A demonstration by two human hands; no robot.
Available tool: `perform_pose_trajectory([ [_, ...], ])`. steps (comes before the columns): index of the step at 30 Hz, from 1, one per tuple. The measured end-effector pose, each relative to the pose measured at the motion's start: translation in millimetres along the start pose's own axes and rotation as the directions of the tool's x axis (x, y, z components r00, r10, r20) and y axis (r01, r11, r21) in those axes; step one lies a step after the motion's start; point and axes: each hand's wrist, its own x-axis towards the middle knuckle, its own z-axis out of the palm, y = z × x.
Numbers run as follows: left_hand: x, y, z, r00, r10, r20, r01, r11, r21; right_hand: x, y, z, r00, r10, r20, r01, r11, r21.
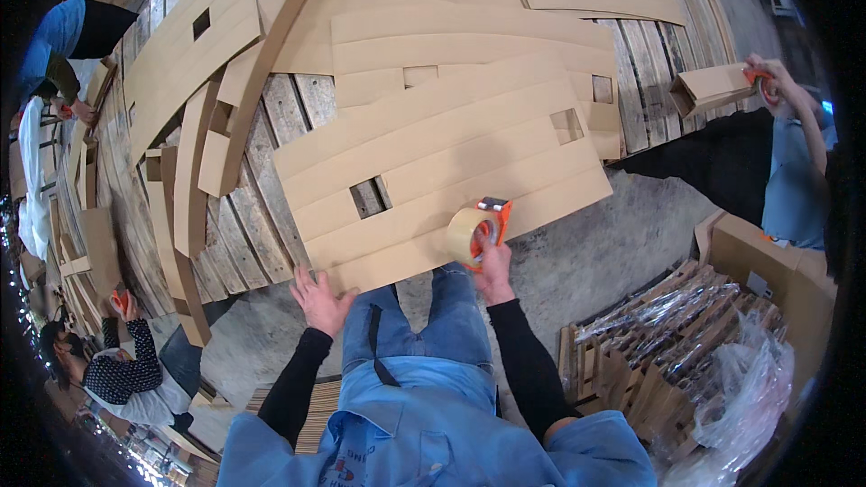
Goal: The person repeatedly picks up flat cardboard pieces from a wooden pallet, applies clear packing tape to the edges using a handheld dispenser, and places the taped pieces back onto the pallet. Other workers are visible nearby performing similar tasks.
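A flat cardboard sheet (451, 135) with fold lines and two square cut-outs lies in front of me, its near edge reaching past the wooden table. My left hand (322, 300) rests at the sheet's near left corner, fingers spread and holding nothing. In my right hand (494, 272) is an orange tape dispenser (502, 216) with a wide roll of clear tape. The dispenser sits over the sheet's near edge, right of the middle. Whether it touches the cardboard I cannot tell.
More cardboard sheets (469, 36) lie beyond mine. Long folded cardboard pieces (189, 171) stand at the left on the plank table (257, 234). At right, a co-worker's hand (780, 81) holds another dispenser by a cardboard tube (713, 88). A large carton (767, 261) stands at lower right.
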Motion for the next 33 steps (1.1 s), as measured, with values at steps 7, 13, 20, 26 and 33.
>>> perform_pose_trajectory([
  [7, 50.9, 114.3, 12.7, 0.827, 0.558, 0.067, -0.561, 0.811, 0.168, -52.9, -18.8, 36.8, 0.99, 0.078, 0.121, -0.077, 0.997, -0.008],
  [13, 137.2, 117.1, 3.2, 0.768, 0.563, 0.306, -0.533, 0.826, -0.181, -44.6, -46.6, 26.2, 0.956, -0.106, 0.275, 0.149, 0.979, -0.142],
  [20, 267.6, 64.2, 38.9, 0.536, 0.619, 0.574, -0.189, 0.751, -0.633, 29.5, -39.0, 68.8, 0.906, -0.26, 0.333, 0.37, 0.869, -0.33],
  [26, 225.8, 94.7, 11.1, 0.844, 0.531, 0.071, -0.506, 0.834, -0.221, 70.6, -45.2, 77.7, 0.89, -0.326, 0.318, 0.447, 0.763, -0.467],
  [33, 288.4, 132.0, -6.9, 0.889, 0.416, -0.192, -0.39, 0.907, 0.16, 66.3, -26.0, 89.1, 0.865, -0.381, 0.325, 0.454, 0.872, -0.186],
])
